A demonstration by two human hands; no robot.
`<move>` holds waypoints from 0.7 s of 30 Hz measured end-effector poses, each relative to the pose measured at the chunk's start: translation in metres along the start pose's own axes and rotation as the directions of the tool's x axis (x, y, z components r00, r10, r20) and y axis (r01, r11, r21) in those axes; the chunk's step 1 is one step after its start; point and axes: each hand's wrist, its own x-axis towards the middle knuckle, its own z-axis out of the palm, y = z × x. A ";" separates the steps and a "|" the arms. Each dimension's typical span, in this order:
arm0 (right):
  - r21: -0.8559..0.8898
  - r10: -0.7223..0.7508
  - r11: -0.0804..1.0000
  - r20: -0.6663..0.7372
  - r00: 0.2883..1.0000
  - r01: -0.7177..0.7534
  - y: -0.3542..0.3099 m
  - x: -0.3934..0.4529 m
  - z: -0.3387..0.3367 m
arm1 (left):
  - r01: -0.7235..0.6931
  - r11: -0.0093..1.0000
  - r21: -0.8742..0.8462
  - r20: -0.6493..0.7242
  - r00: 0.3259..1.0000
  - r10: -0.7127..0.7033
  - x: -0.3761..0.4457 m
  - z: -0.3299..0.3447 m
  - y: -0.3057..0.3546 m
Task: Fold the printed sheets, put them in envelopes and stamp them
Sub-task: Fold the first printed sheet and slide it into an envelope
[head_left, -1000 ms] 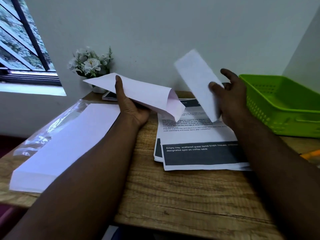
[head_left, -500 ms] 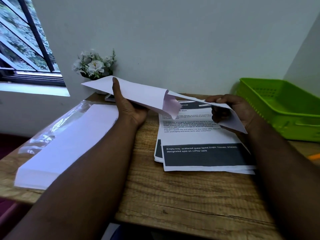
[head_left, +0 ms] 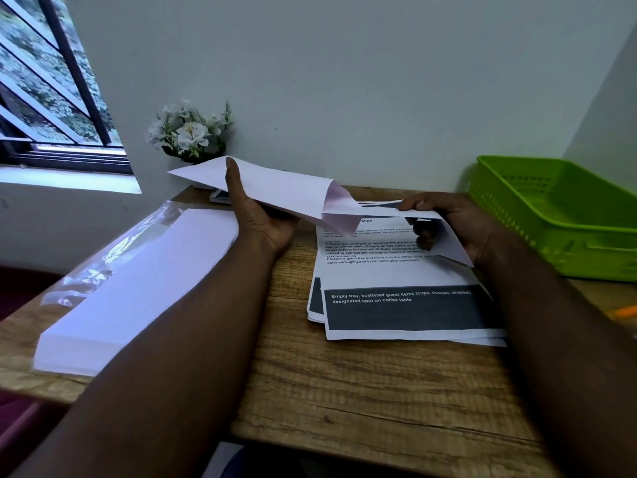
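White envelope (head_left: pixel 275 193), gripped by left hand (head_left: pixel 262 219), opens rightward toward the folded sheet (head_left: pixel 396 212) pinched lengthwise in right hand (head_left: pixel 455 222).

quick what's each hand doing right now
Left hand: closed on the envelope, holding it up with its mouth open.
Right hand: closed on the folded sheet, its tip at the envelope's mouth.
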 end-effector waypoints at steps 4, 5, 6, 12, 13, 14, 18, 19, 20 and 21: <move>-0.009 0.010 1.000 -0.035 0.999 -0.010 0.002 0.003 -0.006 | -0.011 1.000 -0.004 -0.001 1.000 0.011 -0.001 0.000 0.001; -0.011 0.012 1.000 -0.048 0.999 -0.012 0.002 0.004 -0.007 | -0.007 1.000 -0.005 -0.002 1.000 0.007 -0.001 0.000 0.001; -0.017 0.011 1.000 -0.063 0.998 -0.012 0.003 0.004 -0.008 | -0.004 1.000 -0.003 -0.006 1.000 0.004 0.000 -0.001 0.001; -0.199 -0.173 0.967 -0.043 0.984 0.161 0.002 0.007 0.045 | 0.060 0.997 0.053 0.009 0.998 -0.061 0.001 0.004 -0.008; -0.217 -0.216 0.955 -0.032 0.976 0.204 0.002 0.010 0.055 | 0.070 0.996 0.052 0.010 0.997 -0.070 0.001 0.004 -0.008; -0.227 -0.267 0.940 -0.037 0.963 0.252 0.001 0.012 0.061 | 0.072 0.996 0.048 0.009 0.997 -0.072 0.001 0.003 -0.008; -0.224 -0.384 0.908 -0.115 0.916 0.353 -0.006 0.011 0.039 | 0.049 0.999 0.003 0.032 0.998 -0.049 0.003 0.000 -0.003; -0.228 -0.365 0.912 -0.073 0.928 0.341 -0.004 0.008 0.028 | 0.046 0.999 -0.008 0.035 0.998 -0.045 0.003 -0.001 -0.002; -0.224 -0.326 0.922 -0.001 0.945 0.317 -0.002 0.004 0.017 | 0.042 0.999 -0.014 0.034 0.999 -0.042 0.002 -0.001 -0.002; -0.226 -0.267 0.933 0.079 0.960 0.278 0.000 0.001 0.008 | 0.040 0.999 -0.016 0.029 0.999 -0.040 0.002 0.000 -0.002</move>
